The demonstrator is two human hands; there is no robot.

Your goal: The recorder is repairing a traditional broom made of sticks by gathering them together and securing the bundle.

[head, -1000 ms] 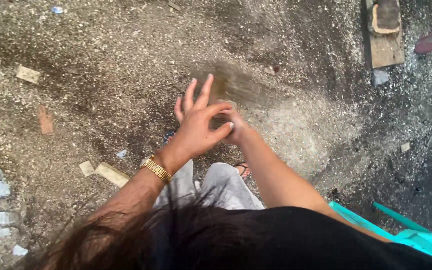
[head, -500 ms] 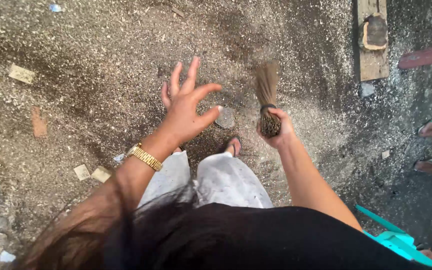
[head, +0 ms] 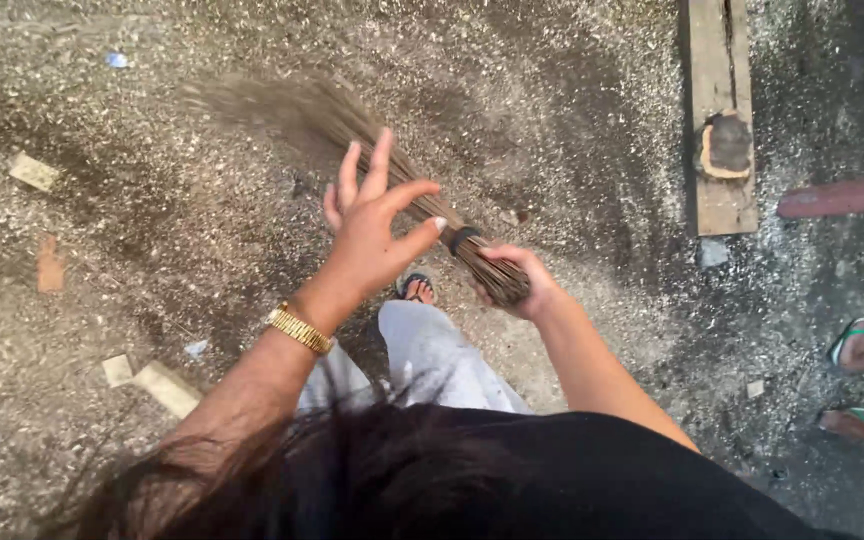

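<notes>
My right hand (head: 522, 285) grips the bound end of a brown stick broom (head: 352, 135). Its bristles fan out to the upper left over ground covered in sawdust and are blurred by motion. My left hand (head: 372, 225), with a gold watch at the wrist, hovers above the broom's shaft. Its fingers are spread and it holds nothing. Below the hands I see my grey trousers (head: 432, 350) and one sandalled foot (head: 414, 287).
A wooden plank (head: 717, 110) with a dark round lump on it lies at the upper right, next to a reddish bar (head: 842, 195). Another person's feet in sandals (head: 857, 345) stand at the right edge. Small wood offcuts (head: 157, 385) lie at the left.
The broom has swung from pointing straight up beside my right hand to the upper left, sweeping across the ground. My left hand stayed raised and spread. The view shifted slightly.
</notes>
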